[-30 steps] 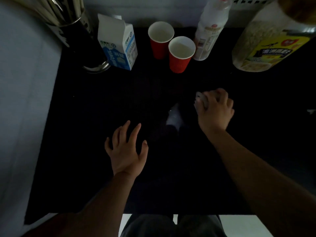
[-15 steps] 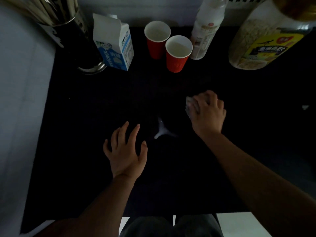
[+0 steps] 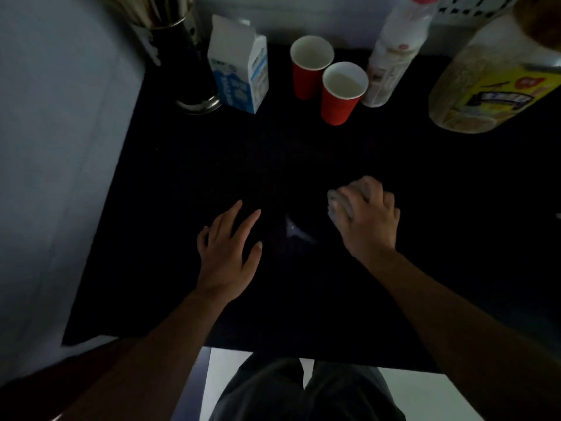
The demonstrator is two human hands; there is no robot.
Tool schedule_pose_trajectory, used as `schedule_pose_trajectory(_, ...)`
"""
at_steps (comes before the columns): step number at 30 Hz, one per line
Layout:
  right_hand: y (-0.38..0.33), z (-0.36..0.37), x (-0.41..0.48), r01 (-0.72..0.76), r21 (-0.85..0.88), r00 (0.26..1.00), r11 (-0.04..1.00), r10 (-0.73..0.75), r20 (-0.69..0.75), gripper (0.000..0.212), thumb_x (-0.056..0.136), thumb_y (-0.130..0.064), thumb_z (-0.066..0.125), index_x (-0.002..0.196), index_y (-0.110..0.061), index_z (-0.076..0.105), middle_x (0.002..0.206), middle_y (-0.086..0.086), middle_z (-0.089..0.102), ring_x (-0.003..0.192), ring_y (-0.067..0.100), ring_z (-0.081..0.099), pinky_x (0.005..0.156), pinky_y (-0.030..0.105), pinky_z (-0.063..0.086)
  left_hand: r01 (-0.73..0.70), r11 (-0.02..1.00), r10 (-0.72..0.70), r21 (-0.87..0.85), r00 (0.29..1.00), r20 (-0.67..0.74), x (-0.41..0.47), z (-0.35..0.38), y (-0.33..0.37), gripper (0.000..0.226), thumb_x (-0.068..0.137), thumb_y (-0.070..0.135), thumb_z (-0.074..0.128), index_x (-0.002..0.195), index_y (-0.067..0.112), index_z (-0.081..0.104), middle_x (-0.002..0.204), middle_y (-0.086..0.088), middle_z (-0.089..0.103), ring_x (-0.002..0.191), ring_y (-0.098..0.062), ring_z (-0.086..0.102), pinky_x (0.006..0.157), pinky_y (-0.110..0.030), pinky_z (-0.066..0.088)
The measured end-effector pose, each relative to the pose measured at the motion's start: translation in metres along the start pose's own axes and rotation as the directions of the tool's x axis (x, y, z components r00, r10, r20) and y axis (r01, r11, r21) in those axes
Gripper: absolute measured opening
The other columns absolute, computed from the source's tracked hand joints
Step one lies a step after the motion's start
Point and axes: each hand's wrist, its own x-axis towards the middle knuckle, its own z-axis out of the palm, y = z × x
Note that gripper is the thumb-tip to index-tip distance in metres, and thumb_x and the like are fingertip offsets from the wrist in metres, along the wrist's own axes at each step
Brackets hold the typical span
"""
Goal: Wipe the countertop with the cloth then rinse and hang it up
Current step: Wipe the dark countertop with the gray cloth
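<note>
The black countertop (image 3: 303, 165) fills the middle of the head view. My right hand (image 3: 368, 220) grips a bunched pale grey cloth (image 3: 337, 202) and presses it down on the counter; only the cloth's left end shows past my fingers. My left hand (image 3: 229, 247) lies flat on the counter to the left, fingers straight and spread, holding nothing. A small pale wet glint (image 3: 293, 229) sits on the surface between the two hands.
Along the back stand a metal utensil holder (image 3: 185, 62), a blue-and-white milk carton (image 3: 239, 65), two red paper cups (image 3: 312, 66) (image 3: 341, 92), a white bottle (image 3: 394, 56) and a large clear jar with a yellow label (image 3: 491, 86). A pale wall (image 3: 54, 147) bounds the left.
My right hand has slid the cloth leftward and nearer across the counter. The pale glint between the hands has shrunk. My left hand has stayed flat in place.
</note>
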Motion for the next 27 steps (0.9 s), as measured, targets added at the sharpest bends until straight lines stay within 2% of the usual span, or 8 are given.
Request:
schedule_pose_trajectory(3, -0.046, 0.01, 0.025, -0.002, 0.018, 1.0, 1.0, 0.002, 0.005, 0.034, 0.091, -0.048, 0.043, 0.12, -0.032, 0.052, 0.142, 0.003, 0.032, 0.116, 0.035, 0.037, 0.091, 0.049, 0.035, 0.059, 0.994, -0.055, 0.089, 0.998, -0.044, -0.024, -0.009, -0.023, 0.056, 0.084, 0.048, 0.04, 0.138, 0.034, 0.041, 0.152, -0.003, 0.033, 0.135, -0.023, 0.028, 0.105, -0.057, 0.025)
schedule_pose_trajectory(6, -0.083, 0.022, -0.005, 0.184, 0.048, 0.981, 0.982, -0.186, 0.06, 0.032, 0.09, -0.047, 0.044, 0.117, -0.033, 0.053, 0.14, 0.002, 0.036, 0.111, 0.032, 0.04, 0.086, 0.046, 0.038, 0.185, 0.977, -0.179, 0.106, 0.982, -0.064, -0.042, -0.016, -0.046, 0.057, 0.083, 0.049, 0.037, 0.137, 0.031, 0.044, 0.151, -0.006, 0.034, 0.135, -0.028, 0.032, 0.104, -0.059, 0.025)
schedule_pose_trajectory(12, -0.035, 0.015, -0.06, 0.472, 0.015, 0.88, 0.881, -0.472, 0.059, 0.033, 0.085, -0.049, 0.052, 0.11, -0.033, 0.063, 0.133, 0.004, 0.052, 0.104, 0.033, 0.054, 0.08, 0.044, 0.045, 0.195, 0.97, -0.19, 0.146, 0.981, -0.045, -0.049, -0.015, -0.052, 0.058, 0.083, 0.048, 0.038, 0.138, 0.032, 0.042, 0.152, -0.005, 0.033, 0.136, -0.027, 0.031, 0.105, -0.058, 0.024)
schedule_pose_trajectory(15, -0.036, 0.014, -0.019, 0.335, -0.016, 0.94, 0.942, -0.334, 0.072, 0.035, 0.088, -0.05, 0.044, 0.116, -0.034, 0.057, 0.139, 0.004, 0.042, 0.111, 0.035, 0.045, 0.085, 0.047, 0.04, 0.187, 0.975, -0.179, 0.121, 0.981, -0.074, -0.048, -0.015, -0.053, 0.057, 0.083, 0.047, 0.039, 0.137, 0.032, 0.044, 0.151, -0.005, 0.035, 0.135, -0.028, 0.033, 0.104, -0.056, 0.025)
schedule_pose_trajectory(17, -0.067, 0.023, 0.01, 0.155, -0.002, 0.988, 0.988, -0.155, 0.022, 0.035, 0.089, -0.049, 0.045, 0.119, -0.034, 0.054, 0.141, 0.002, 0.035, 0.116, 0.034, 0.038, 0.09, 0.048, 0.035, 0.176, 0.978, -0.167, 0.112, 0.982, -0.088, -0.048, -0.014, -0.054, 0.056, 0.083, 0.047, 0.041, 0.137, 0.032, 0.044, 0.151, -0.004, 0.036, 0.134, -0.027, 0.034, 0.104, -0.055, 0.025)
schedule_pose_trajectory(19, -0.1, 0.031, 0.02, 0.099, 0.03, 0.995, 0.995, -0.1, 0.02, 0.037, 0.089, -0.048, 0.045, 0.122, -0.033, 0.054, 0.143, 0.003, 0.034, 0.118, 0.033, 0.037, 0.091, 0.047, 0.033, 0.175, 0.978, -0.165, 0.114, 0.982, -0.089, -0.048, -0.014, -0.055, 0.056, 0.083, 0.047, 0.041, 0.137, 0.033, 0.043, 0.151, -0.004, 0.036, 0.134, -0.027, 0.034, 0.104, -0.055, 0.026)
schedule_pose_trajectory(22, -0.119, 0.037, -0.017, 0.294, 0.051, 0.953, 0.955, -0.296, 0.06, 0.033, 0.089, -0.048, 0.045, 0.118, -0.035, 0.055, 0.14, 0.003, 0.04, 0.113, 0.032, 0.042, 0.086, 0.043, 0.036, 0.182, 0.975, -0.172, 0.128, 0.981, -0.091, -0.047, -0.013, -0.055, 0.056, 0.083, 0.047, 0.041, 0.137, 0.033, 0.044, 0.151, -0.004, 0.036, 0.134, -0.026, 0.032, 0.103, -0.055, 0.026)
schedule_pose_trajectory(27, -0.059, 0.023, -0.092, 0.515, 0.021, 0.851, 0.857, -0.514, 0.11, 0.034, 0.081, -0.05, 0.054, 0.112, -0.038, 0.055, 0.136, 0.0, 0.044, 0.107, 0.028, 0.049, 0.08, 0.042, 0.045, 0.179, 0.974, -0.171, 0.136, 0.983, -0.074, -0.047, -0.014, -0.056, 0.056, 0.083, 0.048, 0.041, 0.137, 0.034, 0.043, 0.151, -0.002, 0.035, 0.134, -0.024, 0.029, 0.103, -0.056, 0.025)
